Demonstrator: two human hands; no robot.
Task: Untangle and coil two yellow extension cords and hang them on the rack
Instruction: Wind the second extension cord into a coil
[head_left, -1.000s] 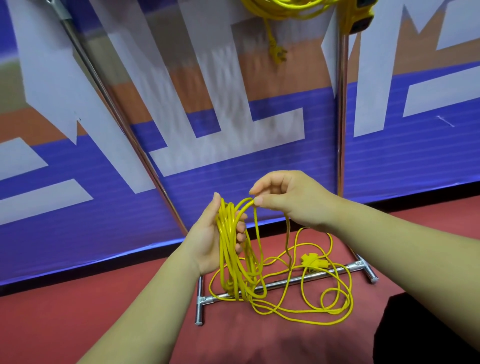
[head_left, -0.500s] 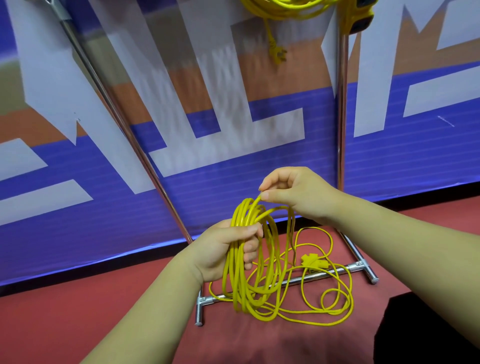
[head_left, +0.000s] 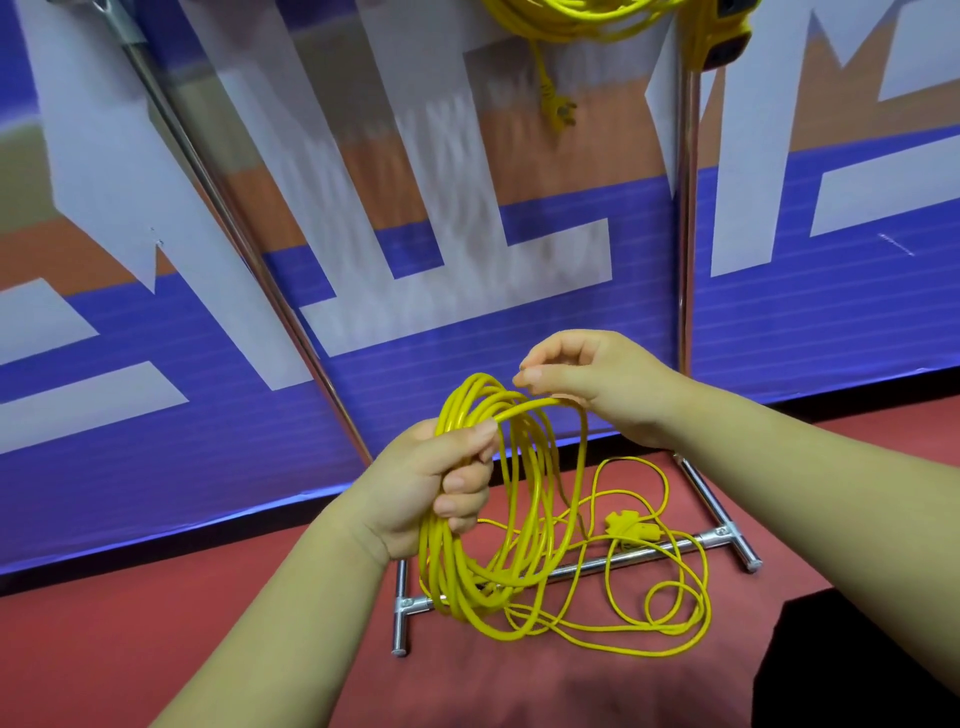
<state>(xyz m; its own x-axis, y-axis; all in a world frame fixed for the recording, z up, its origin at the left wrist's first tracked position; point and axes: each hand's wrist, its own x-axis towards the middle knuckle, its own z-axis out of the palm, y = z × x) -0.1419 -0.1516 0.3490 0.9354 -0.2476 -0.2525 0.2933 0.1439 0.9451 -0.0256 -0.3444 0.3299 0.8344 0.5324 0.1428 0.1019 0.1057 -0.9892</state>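
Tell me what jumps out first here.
The bright yellow cord coil sits centre frame, gripped by the left hand while the right hand holds its top strand. Its plug lies among loose loops on the red floor by the rack base. A second yellow cord hangs at the top edge.

The left hand (head_left: 431, 493) grips a coil of yellow cord (head_left: 519, 519), and its loops hang down to the red floor (head_left: 156, 649). The right hand (head_left: 597, 384), its fingers curled, holds one strand at the top of the coil. The loose part of the cord lies across the rack's base bar (head_left: 719, 532). A second cord (head_left: 571, 21) hangs on the rack above.
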